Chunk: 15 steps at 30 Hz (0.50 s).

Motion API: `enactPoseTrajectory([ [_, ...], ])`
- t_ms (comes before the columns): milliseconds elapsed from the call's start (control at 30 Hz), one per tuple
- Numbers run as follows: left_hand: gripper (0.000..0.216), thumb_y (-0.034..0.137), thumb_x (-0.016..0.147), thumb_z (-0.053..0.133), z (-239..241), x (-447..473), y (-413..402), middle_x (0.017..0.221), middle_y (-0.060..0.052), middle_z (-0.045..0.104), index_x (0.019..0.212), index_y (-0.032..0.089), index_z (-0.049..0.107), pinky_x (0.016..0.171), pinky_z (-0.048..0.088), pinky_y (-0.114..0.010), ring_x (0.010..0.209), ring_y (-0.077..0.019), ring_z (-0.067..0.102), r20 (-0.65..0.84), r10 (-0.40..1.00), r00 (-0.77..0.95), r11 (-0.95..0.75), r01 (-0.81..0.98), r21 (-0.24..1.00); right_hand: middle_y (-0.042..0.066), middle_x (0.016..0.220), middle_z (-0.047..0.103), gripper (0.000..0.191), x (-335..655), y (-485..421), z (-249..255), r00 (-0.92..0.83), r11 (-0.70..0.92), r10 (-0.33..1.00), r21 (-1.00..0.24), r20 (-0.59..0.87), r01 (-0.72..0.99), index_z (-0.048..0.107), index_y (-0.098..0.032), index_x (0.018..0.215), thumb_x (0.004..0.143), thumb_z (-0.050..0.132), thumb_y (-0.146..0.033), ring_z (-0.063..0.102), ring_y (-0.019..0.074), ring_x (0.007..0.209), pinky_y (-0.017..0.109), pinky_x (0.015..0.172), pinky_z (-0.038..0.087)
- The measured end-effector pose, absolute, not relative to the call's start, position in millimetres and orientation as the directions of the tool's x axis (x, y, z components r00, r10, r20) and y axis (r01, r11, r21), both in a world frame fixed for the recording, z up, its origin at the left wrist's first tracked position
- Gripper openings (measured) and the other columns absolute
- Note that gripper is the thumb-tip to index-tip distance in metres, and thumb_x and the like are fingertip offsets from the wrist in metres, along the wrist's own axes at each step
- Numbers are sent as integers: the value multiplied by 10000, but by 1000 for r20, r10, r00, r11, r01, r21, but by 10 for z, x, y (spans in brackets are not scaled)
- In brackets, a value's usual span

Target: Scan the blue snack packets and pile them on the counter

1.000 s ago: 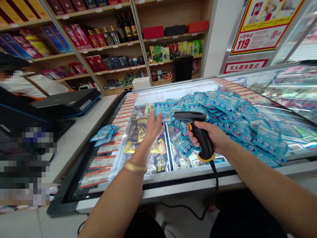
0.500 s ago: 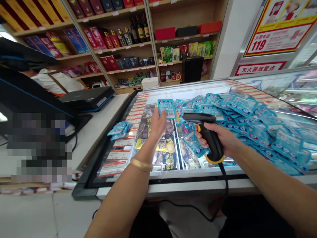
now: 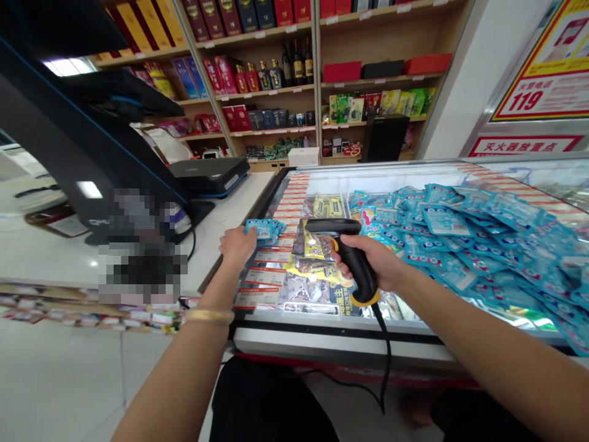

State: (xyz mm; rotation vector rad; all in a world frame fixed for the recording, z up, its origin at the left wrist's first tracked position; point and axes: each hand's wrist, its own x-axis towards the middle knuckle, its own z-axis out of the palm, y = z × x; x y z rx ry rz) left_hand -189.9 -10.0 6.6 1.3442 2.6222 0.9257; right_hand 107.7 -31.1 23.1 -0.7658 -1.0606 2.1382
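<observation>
Scanning seems barely begun: small stack (image 3: 272,231) left of the scanner (image 3: 343,242), big heap (image 3: 460,233) right of it; left hand (image 3: 237,244) fingers pinch a blue packet (image 3: 257,228), right hand (image 3: 375,265) fingers clasp the scanner.

Blue pkts (image 3: 264,228), blk/yellow scanner (image 3: 355,270)

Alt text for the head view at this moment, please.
The right hand grips a black barcode scanner over a glass-topped freezer, while the left hand touches a small stack of blue packets at the freezer's left edge. A heap of similar packets lies on the glass to the right.
</observation>
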Motion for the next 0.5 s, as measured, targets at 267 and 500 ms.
enactPoseTrajectory([
  [267, 372, 339, 890, 490, 148, -1671, -206, 1315, -236, 586, 1204, 179, 608, 1064, 386, -576, 1287, -408, 506, 201, 728, -656, 506, 711, 489, -4, 663, 582, 303, 1015, -344, 129, -610, -508, 745, -823, -272, -253, 618, -153, 817, 713, 758, -401, 513, 88, 513, 200, 459, 429],
  [500, 398, 312, 905, 495, 328, -1466, -195, 1332, -229, 568, 1260, 157, 583, 1094, 360, -570, 1320, -412, 466, 373, 707, -601, 322, 743, 587, 4, 671, 592, 255, 1149, -313, 222, -588, -487, 772, -817, -239, -308, 631, -147, 816, 742, 724, -372, 513, 89, 513, 199, 461, 443],
])
